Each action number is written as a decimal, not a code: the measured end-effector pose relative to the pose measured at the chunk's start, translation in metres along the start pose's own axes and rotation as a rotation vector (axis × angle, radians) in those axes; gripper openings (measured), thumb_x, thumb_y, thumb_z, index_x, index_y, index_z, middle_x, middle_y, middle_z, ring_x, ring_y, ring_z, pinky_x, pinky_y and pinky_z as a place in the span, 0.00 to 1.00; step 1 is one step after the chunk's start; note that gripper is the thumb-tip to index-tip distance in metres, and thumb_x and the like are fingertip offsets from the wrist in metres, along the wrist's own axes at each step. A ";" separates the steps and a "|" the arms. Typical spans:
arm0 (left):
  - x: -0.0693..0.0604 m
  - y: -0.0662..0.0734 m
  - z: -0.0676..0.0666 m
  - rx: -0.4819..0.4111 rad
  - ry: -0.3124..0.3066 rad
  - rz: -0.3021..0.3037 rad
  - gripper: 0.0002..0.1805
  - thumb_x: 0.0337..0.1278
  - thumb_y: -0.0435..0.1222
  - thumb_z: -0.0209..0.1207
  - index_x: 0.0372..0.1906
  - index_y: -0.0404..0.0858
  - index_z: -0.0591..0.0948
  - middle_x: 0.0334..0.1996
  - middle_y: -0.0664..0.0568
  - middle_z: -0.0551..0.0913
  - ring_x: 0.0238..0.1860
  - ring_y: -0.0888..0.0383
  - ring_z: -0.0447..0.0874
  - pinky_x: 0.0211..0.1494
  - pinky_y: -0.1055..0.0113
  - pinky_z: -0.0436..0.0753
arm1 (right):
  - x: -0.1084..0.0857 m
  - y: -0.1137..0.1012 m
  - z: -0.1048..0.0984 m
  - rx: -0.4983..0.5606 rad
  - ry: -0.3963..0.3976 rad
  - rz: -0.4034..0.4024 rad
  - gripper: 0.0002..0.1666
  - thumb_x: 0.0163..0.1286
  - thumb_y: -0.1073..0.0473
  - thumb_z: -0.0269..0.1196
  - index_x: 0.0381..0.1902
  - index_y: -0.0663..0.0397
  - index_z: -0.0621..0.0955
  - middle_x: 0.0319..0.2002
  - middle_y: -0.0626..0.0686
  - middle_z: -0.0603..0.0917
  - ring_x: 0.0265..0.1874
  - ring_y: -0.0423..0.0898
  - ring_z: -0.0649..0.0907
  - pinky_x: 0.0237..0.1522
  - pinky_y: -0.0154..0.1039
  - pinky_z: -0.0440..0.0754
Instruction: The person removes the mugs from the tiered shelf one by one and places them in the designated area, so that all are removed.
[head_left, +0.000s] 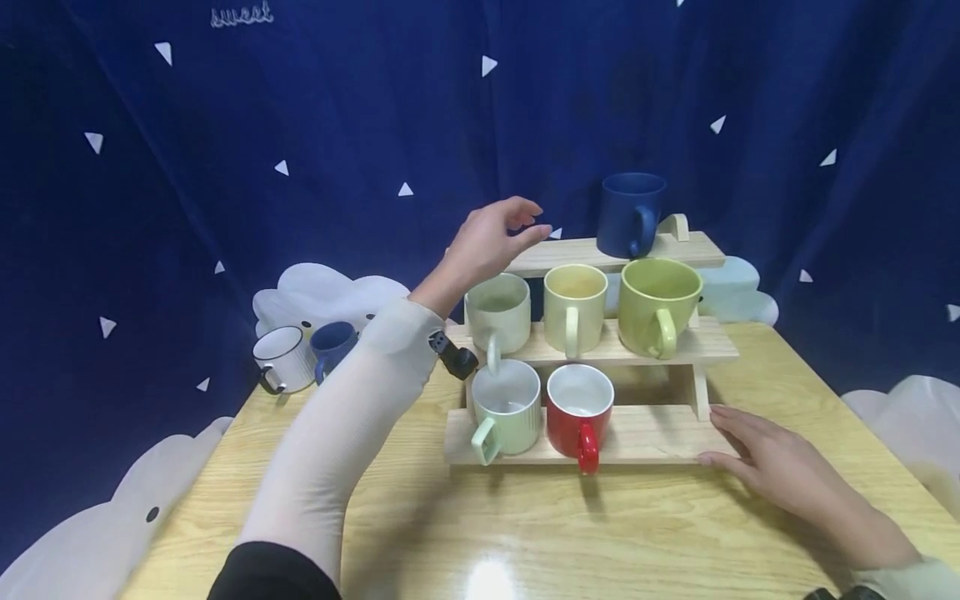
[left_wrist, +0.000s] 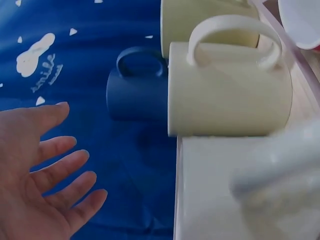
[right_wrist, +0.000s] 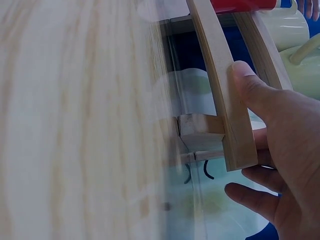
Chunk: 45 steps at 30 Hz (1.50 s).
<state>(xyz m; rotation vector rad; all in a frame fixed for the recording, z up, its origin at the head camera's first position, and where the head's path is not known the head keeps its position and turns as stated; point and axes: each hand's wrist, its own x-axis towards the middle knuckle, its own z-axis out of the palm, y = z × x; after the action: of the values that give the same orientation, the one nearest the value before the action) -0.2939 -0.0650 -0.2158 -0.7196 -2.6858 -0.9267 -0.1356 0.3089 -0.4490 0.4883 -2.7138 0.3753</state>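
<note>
My left hand [head_left: 495, 237] hovers by the left part of the top tier, fingers loosely bent and holding nothing. A navy mug [head_left: 618, 217] stands farther right on that tier. In the left wrist view, the spread fingers [left_wrist: 70, 187] are apart from every mug. My right hand [head_left: 780, 467] grips the right end of the bottom tier of a wooden rack [head_left: 660, 433], thumb at its front edge. On the middle tier stand a pale grey-green mug [head_left: 498, 312], a pale yellow mug [head_left: 562, 308] and a green mug [head_left: 648, 312]. Below are a mint mug [head_left: 517, 417] and a red mug [head_left: 570, 425].
At the table's left back stand a white mug [head_left: 288, 358] with a dark rim and a blue mug [head_left: 332, 342], partly behind my left sleeve. A dark blue curtain [head_left: 360, 100] with white triangles hangs behind the wooden table [head_left: 600, 533].
</note>
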 end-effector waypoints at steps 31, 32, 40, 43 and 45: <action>0.049 0.062 0.054 0.117 -0.155 -0.026 0.31 0.63 0.60 0.57 0.65 0.49 0.74 0.57 0.58 0.77 0.57 0.61 0.74 0.60 0.68 0.72 | -0.001 0.002 0.001 0.005 0.010 -0.011 0.42 0.55 0.41 0.73 0.59 0.64 0.78 0.56 0.67 0.78 0.53 0.67 0.78 0.48 0.63 0.74; 0.050 0.064 0.055 0.120 -0.155 -0.031 0.31 0.62 0.60 0.57 0.65 0.49 0.74 0.57 0.58 0.78 0.57 0.61 0.74 0.60 0.68 0.72 | -0.001 0.003 0.001 0.004 0.007 -0.012 0.42 0.55 0.41 0.72 0.59 0.65 0.78 0.56 0.67 0.78 0.53 0.68 0.78 0.48 0.63 0.74; 0.060 0.075 0.065 0.219 -0.142 -0.039 0.34 0.59 0.65 0.55 0.65 0.52 0.73 0.57 0.62 0.78 0.57 0.64 0.74 0.59 0.68 0.73 | 0.002 0.004 0.000 -0.011 0.022 -0.027 0.42 0.55 0.41 0.73 0.58 0.65 0.78 0.56 0.67 0.79 0.53 0.68 0.78 0.48 0.64 0.74; 0.061 0.077 0.069 0.233 -0.140 -0.072 0.35 0.57 0.67 0.55 0.65 0.54 0.74 0.58 0.64 0.78 0.59 0.63 0.74 0.59 0.66 0.74 | 0.002 0.003 0.001 -0.008 0.020 -0.036 0.42 0.54 0.41 0.73 0.58 0.65 0.79 0.56 0.66 0.79 0.52 0.67 0.78 0.48 0.63 0.74; 0.062 0.079 0.072 0.230 -0.124 -0.087 0.34 0.56 0.68 0.55 0.62 0.54 0.76 0.56 0.65 0.79 0.57 0.62 0.76 0.57 0.65 0.75 | 0.002 0.003 0.000 -0.008 0.025 -0.036 0.42 0.54 0.41 0.73 0.57 0.65 0.79 0.55 0.66 0.79 0.52 0.67 0.78 0.48 0.63 0.74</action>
<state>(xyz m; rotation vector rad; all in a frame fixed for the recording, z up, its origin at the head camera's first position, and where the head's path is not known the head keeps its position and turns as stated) -0.3091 0.0574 -0.2092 -0.6332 -2.8893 -0.5940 -0.1384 0.3109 -0.4489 0.5265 -2.6779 0.3577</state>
